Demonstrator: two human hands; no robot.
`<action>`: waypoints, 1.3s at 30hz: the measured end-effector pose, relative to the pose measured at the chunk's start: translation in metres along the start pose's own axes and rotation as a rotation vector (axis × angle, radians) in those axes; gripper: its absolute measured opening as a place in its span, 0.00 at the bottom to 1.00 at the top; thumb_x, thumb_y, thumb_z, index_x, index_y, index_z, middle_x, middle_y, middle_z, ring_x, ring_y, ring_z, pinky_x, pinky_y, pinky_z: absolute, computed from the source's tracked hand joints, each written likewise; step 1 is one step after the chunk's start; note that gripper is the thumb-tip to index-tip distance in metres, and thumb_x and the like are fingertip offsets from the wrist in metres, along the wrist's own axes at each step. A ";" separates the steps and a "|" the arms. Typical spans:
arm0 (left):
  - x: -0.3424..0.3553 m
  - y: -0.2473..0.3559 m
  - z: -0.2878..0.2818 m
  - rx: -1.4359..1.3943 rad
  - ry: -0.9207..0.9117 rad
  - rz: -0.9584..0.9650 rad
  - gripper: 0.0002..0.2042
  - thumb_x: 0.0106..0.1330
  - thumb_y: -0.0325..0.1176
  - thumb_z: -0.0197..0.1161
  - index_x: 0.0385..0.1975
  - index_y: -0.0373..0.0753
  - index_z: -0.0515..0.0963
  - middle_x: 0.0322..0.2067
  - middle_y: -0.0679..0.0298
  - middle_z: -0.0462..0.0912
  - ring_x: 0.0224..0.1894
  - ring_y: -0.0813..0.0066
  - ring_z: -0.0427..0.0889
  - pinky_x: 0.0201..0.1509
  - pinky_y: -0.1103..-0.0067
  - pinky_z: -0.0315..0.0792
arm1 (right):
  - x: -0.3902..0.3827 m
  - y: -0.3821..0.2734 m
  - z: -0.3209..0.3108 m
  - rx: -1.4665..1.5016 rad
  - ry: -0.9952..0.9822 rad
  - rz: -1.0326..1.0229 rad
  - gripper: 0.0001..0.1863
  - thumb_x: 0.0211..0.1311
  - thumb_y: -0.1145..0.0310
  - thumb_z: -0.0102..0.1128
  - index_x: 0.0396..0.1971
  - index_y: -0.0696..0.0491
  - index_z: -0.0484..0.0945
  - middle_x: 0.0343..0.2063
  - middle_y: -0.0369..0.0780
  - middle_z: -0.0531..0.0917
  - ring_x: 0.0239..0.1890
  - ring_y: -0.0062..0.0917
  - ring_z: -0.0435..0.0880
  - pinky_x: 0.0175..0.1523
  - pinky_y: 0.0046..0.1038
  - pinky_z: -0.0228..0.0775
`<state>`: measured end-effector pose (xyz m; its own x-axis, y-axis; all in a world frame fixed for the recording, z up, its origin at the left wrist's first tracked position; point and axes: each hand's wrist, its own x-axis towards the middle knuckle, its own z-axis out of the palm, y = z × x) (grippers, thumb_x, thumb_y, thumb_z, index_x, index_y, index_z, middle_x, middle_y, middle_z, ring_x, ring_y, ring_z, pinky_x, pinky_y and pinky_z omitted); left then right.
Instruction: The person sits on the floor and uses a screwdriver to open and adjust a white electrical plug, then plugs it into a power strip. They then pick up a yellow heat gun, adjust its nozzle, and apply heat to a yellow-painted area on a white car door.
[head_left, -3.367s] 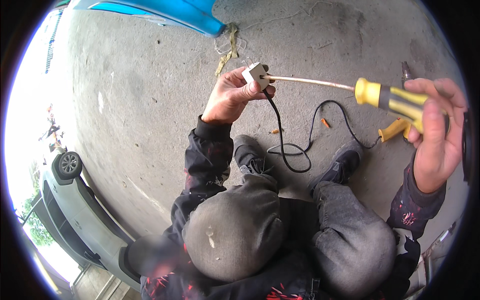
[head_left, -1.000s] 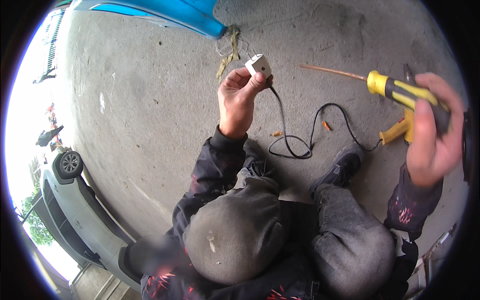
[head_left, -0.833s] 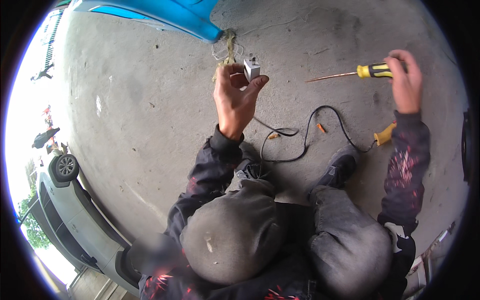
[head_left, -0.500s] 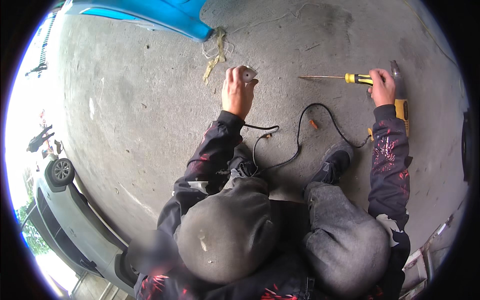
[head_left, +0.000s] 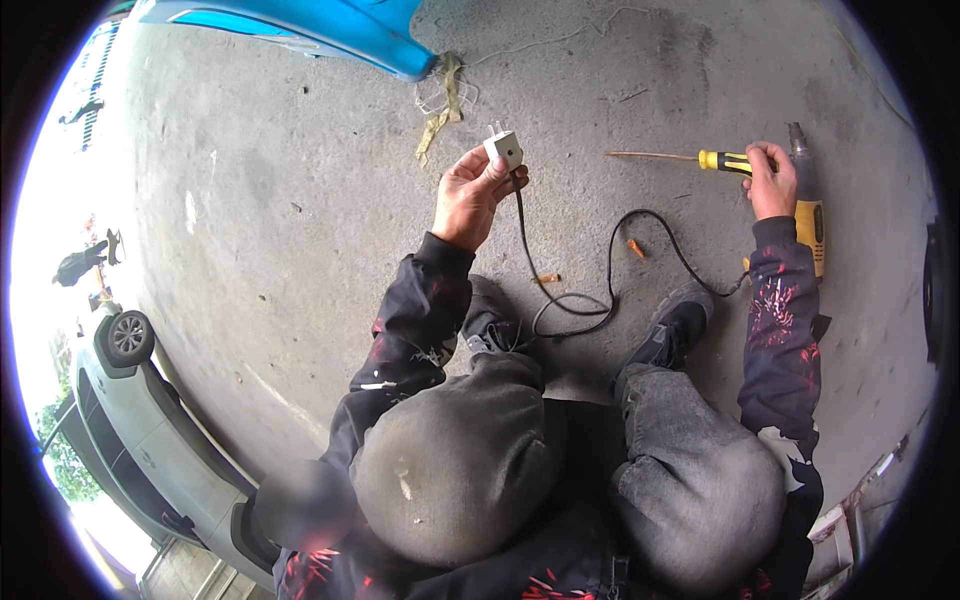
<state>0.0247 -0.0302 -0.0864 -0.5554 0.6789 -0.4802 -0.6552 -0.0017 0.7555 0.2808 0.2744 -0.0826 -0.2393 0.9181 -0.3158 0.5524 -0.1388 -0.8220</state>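
My left hand is closed around a white two-pin plug with a dark hole in its side. A black cable hangs from the plug and loops across the concrete to a yellow and dark heat gun, lying at the right. My right hand grips a yellow and black screwdriver just left of the heat gun's nozzle, the long shaft pointing left toward the plug, apart from it. Small orange pieces lie near the cable.
A blue panel is at the top, beside a tan strip and tangled white cord. A pale car stands left, with dark shapes in the bright area behind it, too small to make out. My knees and shoes fill the lower middle.
The screwdriver's tip has left the plug's hole. My right hand has moved forward and inward to beside the heat gun's nozzle. My left hand has turned the plug, still holding it.
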 end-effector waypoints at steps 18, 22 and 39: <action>-0.012 0.014 0.032 -0.115 -0.008 0.119 0.09 0.66 0.33 0.59 0.39 0.34 0.74 0.37 0.57 0.81 0.38 0.66 0.81 0.46 0.69 0.75 | -0.107 -0.124 -0.022 0.281 -0.019 -0.424 0.05 0.60 0.71 0.53 0.33 0.55 0.75 0.30 0.32 0.78 0.23 0.10 0.68 0.23 0.13 0.57; -0.013 0.016 0.035 -0.098 0.012 0.129 0.09 0.66 0.33 0.59 0.38 0.33 0.74 0.35 0.57 0.81 0.37 0.66 0.81 0.45 0.70 0.76 | -0.110 -0.129 -0.014 0.309 -0.033 -0.473 0.06 0.60 0.71 0.52 0.34 0.55 0.74 0.31 0.33 0.79 0.24 0.11 0.68 0.23 0.14 0.56; -0.015 0.016 0.040 -0.105 0.032 0.120 0.08 0.67 0.31 0.58 0.38 0.33 0.74 0.34 0.58 0.81 0.37 0.66 0.81 0.46 0.69 0.76 | -0.105 -0.122 -0.008 0.269 -0.059 -0.500 0.06 0.60 0.69 0.54 0.34 0.54 0.75 0.31 0.32 0.79 0.23 0.09 0.67 0.24 0.13 0.57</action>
<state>0.0429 -0.0104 -0.0491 -0.6480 0.6454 -0.4043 -0.6321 -0.1597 0.7583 0.2451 0.1977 0.0551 -0.4679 0.8752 0.1229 0.1393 0.2103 -0.9677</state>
